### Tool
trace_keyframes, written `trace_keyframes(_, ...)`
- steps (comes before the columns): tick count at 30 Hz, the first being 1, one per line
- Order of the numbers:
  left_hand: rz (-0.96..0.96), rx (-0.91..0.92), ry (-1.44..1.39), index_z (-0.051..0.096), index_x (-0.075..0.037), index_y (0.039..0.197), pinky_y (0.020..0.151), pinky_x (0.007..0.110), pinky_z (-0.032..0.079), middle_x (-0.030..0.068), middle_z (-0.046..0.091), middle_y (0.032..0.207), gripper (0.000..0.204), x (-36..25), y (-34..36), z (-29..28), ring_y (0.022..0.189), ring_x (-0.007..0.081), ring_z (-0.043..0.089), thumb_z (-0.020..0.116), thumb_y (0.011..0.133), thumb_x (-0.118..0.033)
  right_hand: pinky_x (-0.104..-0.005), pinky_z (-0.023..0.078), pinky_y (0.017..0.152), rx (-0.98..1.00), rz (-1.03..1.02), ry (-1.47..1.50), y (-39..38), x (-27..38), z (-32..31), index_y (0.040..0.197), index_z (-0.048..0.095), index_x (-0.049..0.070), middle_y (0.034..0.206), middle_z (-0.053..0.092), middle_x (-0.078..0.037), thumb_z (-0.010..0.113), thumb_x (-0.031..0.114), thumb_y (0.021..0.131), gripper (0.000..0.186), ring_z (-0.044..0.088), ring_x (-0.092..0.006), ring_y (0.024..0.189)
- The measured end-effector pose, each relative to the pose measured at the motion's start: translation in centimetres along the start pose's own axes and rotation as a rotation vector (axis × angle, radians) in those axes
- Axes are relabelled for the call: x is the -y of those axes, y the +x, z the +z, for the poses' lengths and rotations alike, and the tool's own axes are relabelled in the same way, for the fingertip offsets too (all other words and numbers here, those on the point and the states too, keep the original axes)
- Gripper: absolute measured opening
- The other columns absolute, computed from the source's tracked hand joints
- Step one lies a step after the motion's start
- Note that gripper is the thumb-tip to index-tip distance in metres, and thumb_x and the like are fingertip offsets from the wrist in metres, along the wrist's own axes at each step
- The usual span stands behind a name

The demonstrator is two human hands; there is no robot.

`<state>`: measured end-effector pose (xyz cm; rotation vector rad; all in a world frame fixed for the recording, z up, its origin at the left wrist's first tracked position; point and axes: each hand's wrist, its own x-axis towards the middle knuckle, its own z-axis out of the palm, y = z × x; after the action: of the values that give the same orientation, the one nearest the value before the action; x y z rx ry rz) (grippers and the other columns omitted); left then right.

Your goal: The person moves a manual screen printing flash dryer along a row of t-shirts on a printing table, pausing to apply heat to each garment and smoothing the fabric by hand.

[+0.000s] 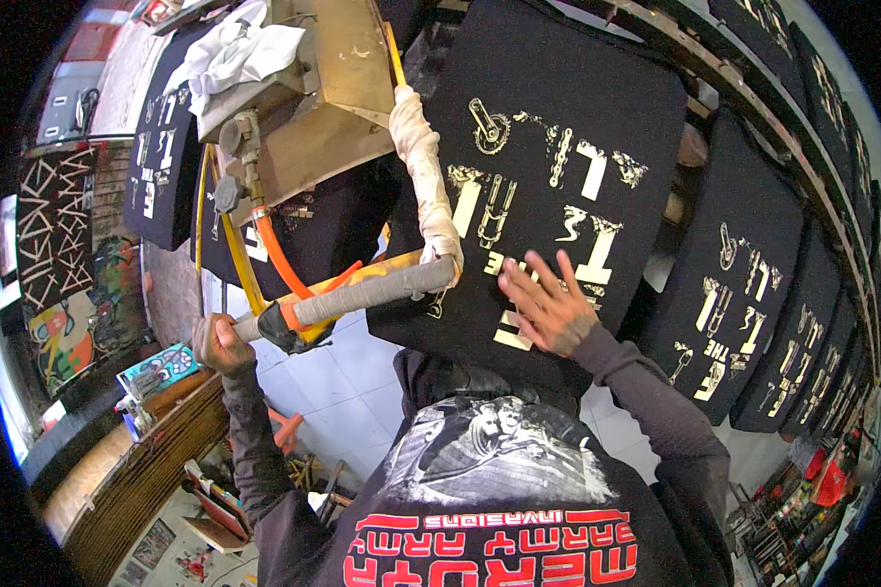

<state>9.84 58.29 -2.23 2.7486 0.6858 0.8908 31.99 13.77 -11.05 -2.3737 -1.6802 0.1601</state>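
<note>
My left hand [227, 344] is closed around the left end of a grey tape-wrapped handle [362, 296]. The handle belongs to a yellow-edged frame that carries a boxy metal hood [357, 54] with a valve [240, 135] and an orange hose [280, 259]. A pale cloth-wrapped bar [421, 161] runs from the handle's right end up to the hood. My right hand [553, 308], fingers spread, is over the lower part of a black T-shirt [568, 73] with cream-coloured prints of letters and bicycle parts. Whether the palm touches the fabric I cannot tell.
More black printed shirts [724, 225] lie on boards in a row to the right, beside a long curved rail [754, 93]. Another shirt [162, 147] is at the left, near a white cloth [245, 49] on the hood. A wooden shelf [137, 440] stands at lower left.
</note>
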Motion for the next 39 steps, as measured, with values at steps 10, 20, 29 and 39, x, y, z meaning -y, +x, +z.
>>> trace_keyframes(10,0.113,0.019,0.087,0.05,-0.005,0.06,0.055,0.042,0.034,0.0112,0.047,0.055,0.039,1.0,-0.2,-0.1,0.049,0.029,0.044,0.041,0.09,-0.029,-0.0623,0.017,0.119,0.037,0.194,0.091,1.8,1.2,1.4,0.151,0.04,0.013,0.163,0.025,-0.01,0.059,0.054,0.09,0.076,0.018,-0.0357,0.15)
trace_keyframes(20,0.001,0.037,0.034,0.048,-0.005,0.059,0.055,0.042,0.033,0.0098,0.044,0.055,0.041,0.8,-0.4,-0.2,0.049,0.0284,0.044,0.039,0.091,-0.03,-0.0623,0.017,0.119,-0.067,0.127,0.181,4.1,-1.2,0.1,0.142,0.048,0.004,0.159,0.031,-0.015,0.058,0.038,0.093,0.06,0.023,-0.0369,0.149)
trace_keyframes(29,-0.016,0.047,0.038,0.049,-0.005,0.06,0.054,0.042,0.033,0.0094,0.046,0.055,0.042,2.4,-1.3,0.0,0.05,0.0291,0.045,0.04,0.091,-0.031,-0.0584,0.011,0.122,-0.04,0.136,0.075,11.3,-3.3,1.9,0.153,0.034,0.006,0.162,0.027,-0.01,0.051,0.047,0.096,0.072,0.019,-0.0292,0.151)
trace_keyframes(39,-0.127,0.017,-0.021,0.048,-0.004,0.058,0.053,0.042,0.033,0.0101,0.046,0.054,0.042,2.5,-1.9,0.1,0.049,0.029,0.044,0.04,0.09,-0.03,-0.0604,0.008,0.121,-0.013,0.131,0.09,10.7,-2.6,2.0,0.151,0.037,0.006,0.161,0.029,-0.012,0.051,0.049,0.096,0.072,0.021,-0.0247,0.151)
